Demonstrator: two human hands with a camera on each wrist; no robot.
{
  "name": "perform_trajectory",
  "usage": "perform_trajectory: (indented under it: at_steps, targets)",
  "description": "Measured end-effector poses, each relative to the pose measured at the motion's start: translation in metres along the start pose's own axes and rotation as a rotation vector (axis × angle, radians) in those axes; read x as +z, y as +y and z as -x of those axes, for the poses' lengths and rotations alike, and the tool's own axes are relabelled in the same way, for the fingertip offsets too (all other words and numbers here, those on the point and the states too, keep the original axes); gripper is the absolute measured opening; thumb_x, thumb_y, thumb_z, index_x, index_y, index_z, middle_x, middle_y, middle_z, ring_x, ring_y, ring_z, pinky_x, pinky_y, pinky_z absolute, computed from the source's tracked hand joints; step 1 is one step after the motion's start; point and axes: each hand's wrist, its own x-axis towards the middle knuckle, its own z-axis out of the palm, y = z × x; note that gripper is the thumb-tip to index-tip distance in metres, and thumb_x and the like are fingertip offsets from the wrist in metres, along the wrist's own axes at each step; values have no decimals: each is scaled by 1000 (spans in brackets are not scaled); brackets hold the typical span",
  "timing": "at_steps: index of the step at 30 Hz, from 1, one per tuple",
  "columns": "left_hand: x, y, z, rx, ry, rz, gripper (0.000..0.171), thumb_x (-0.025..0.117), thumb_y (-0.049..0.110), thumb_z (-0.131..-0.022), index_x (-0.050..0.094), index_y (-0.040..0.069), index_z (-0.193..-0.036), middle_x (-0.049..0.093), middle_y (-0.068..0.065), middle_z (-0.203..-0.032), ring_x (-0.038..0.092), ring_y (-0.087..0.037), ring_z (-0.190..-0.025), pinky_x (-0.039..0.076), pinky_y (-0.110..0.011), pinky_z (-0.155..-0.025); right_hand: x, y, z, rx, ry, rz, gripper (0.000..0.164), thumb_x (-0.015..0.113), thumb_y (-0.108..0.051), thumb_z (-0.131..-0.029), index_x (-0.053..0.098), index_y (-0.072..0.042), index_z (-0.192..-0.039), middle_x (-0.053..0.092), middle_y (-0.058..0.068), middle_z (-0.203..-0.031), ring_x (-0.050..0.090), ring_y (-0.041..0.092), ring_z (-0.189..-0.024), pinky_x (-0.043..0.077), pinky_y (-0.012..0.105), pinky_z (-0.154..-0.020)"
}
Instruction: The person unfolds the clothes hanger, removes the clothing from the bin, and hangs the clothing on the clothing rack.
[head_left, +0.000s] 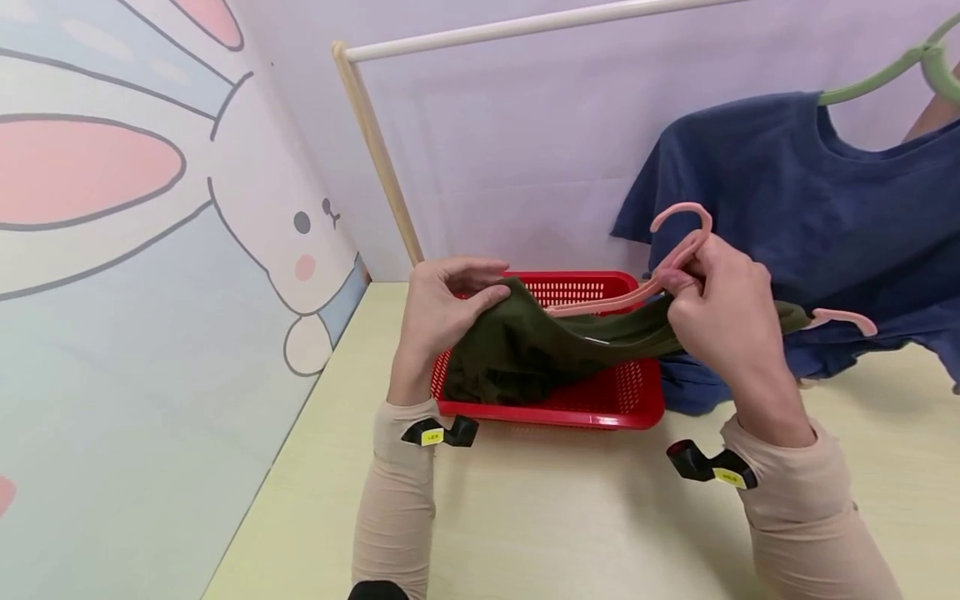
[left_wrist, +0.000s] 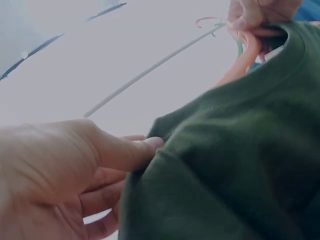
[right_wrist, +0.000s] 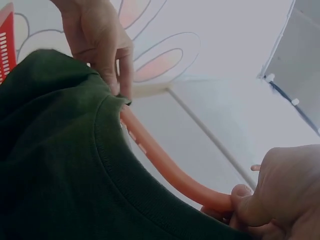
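A dark green T-shirt hangs over the red basket, partly on a pink clothes hanger. My right hand grips the hanger just below its hook. One hanger end sticks out beyond the fabric on the right; the other runs into the neck opening on the left. With thumb and fingers, my left hand pinches the shirt near the left shoulder, as the left wrist view shows at the thumb. In the right wrist view, the hanger arm passes under the collar towards the left hand.
The red plastic basket stands on the pale table. A navy T-shirt hangs on a green hanger at right. Behind is a rack with a white rail and wooden post. A rabbit-print wall bounds the left.
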Motion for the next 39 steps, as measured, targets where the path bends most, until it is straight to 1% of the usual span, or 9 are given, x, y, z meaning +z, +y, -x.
perform_trajectory:
  at_steps: [6, 12, 20, 23, 27, 30, 33, 37, 39]
  targets:
    - [8, 1, -3, 79, -30, 116, 27, 87, -3, -94, 84, 0, -120, 85, -13, -112, 82, -26, -98, 67, -38, -87, 7, 0, 0, 14, 31, 4, 19, 58, -7, -109, 68, 4, -121, 74, 25, -108, 63, 36, -85, 42, 17, -60]
    - [13, 3, -2, 94, -77, 39, 25, 88, -1, -93, 86, 4, -118, 85, -7, -110, 80, -18, -98, 65, -37, -89, 13, -2, 1, 20, 53, -18, 19, 58, -6, -108, 68, 4, -121, 76, 25, -107, 65, 37, -87, 41, 11, -64]
    - [27, 8, -2, 121, -98, 58, 22, 90, 2, -93, 86, 2, -114, 85, -7, -108, 80, -18, -100, 64, -36, -93, 28, -10, 3, -18, 28, -65, 13, 60, -5, -107, 69, 2, -115, 78, 22, -102, 68, 34, -79, 46, 11, -61]
    - [29, 9, -2, 132, -103, 23, 22, 91, 4, -92, 87, 4, -114, 85, -6, -109, 80, -17, -102, 64, -36, -95, 29, -12, 4, -18, 45, -84, 14, 61, -7, -109, 69, 1, -116, 78, 21, -103, 69, 33, -80, 45, 9, -63]
    - [19, 8, -1, 145, -72, -62, 32, 95, 5, -89, 87, 7, -119, 85, -7, -114, 79, -16, -107, 62, -34, -100, 26, -10, 4, 1, 87, -121, 15, 60, -7, -110, 70, 0, -118, 78, 19, -105, 69, 29, -83, 46, 7, -65]
    - [4, 5, 1, 147, -44, -98, 42, 98, 6, -86, 85, 10, -126, 85, -5, -118, 78, -16, -115, 59, -35, -107, 22, -8, 2, 11, 130, -155, 15, 60, -6, -110, 70, -1, -120, 78, 17, -105, 68, 15, -80, 49, 9, -67]
    - [-10, 4, 3, 109, -28, -146, 47, 97, 11, -88, 83, 13, -133, 84, -3, -124, 75, -16, -122, 57, -40, -111, 17, -6, 1, 18, 168, -176, 15, 60, -6, -111, 70, -2, -121, 77, 16, -103, 65, 4, -76, 50, 11, -68]
    - [-18, 4, 5, 26, -9, -223, 33, 92, 14, -94, 85, 12, -127, 84, -3, -117, 75, -16, -109, 61, -42, -98, 13, -5, 1, 30, 171, -179, 15, 61, -8, -112, 71, -3, -122, 75, 15, -100, 63, 8, -77, 49, 16, -66]
    - [-17, 3, 4, 17, -10, -225, 22, 90, 13, -97, 87, 11, -119, 84, -4, -110, 75, -16, -100, 62, -42, -90, 12, -4, 2, 36, 148, -175, 15, 61, -8, -112, 71, -3, -123, 75, 15, -100, 62, 10, -78, 49, 16, -65]
